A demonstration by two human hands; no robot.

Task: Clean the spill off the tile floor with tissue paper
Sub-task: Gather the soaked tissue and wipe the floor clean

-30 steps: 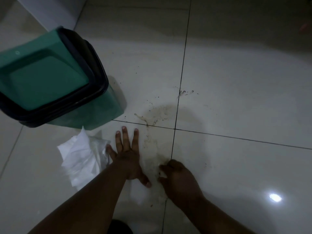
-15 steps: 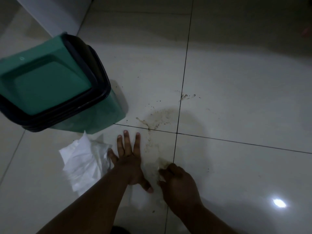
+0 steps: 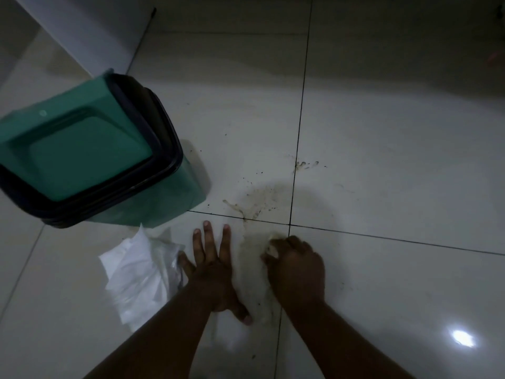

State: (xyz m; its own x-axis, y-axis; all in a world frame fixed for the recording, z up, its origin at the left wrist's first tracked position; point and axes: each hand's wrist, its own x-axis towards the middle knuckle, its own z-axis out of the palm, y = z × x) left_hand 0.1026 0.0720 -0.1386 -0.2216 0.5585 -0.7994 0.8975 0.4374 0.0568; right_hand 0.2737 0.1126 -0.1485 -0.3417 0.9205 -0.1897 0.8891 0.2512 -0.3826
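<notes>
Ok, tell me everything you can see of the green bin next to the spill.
The green bin stands on the tile floor, seen from above, up-left of the spill. It looks like translucent green plastic, roughly square, with a black band round its top and a recessed green lid that appears shut. Its contents are hidden. The white tissue pile lies just in front of it; whether they touch is unclear. Neither hand touches it.

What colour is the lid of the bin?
The lid is green, with a black rim; the head view shows it.
</notes>
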